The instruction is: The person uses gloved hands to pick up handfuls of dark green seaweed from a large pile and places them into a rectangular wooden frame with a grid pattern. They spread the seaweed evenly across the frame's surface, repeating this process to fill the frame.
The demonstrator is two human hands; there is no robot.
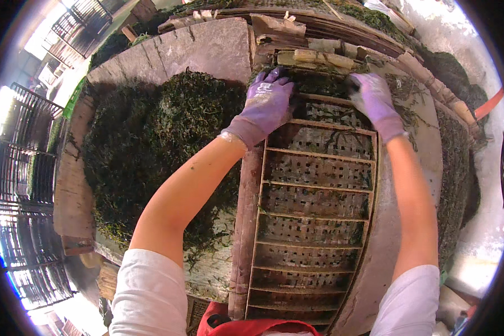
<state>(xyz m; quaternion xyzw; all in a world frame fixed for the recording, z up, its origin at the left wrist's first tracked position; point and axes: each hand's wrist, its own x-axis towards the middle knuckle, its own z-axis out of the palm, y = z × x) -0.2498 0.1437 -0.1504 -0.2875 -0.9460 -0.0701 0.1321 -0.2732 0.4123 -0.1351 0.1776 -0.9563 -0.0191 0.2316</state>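
Note:
A long wooden frame [314, 187] divided by crosswise slats lies before me, over a base with rows of square holes. Dark green, stringy plant material [323, 82] fills its far end, and loose strands [340, 138] trail into the compartments nearer me. My left hand [269, 101], in a purple glove, rests at the far left corner of the frame, its fingers against the dark material. Across from it, my right hand [371, 94], also gloved in purple, is at the far right edge. Its fingertips are blurred, and whether either hand grips anything is hidden.
A large heap of dark green plant material [151, 147] covers the board left of the frame. Rough wooden pieces [323, 59] line the far edge. Slatted racks [23, 168] stand at far left. More plant material [455, 176] lies at right, beyond the board [420, 138].

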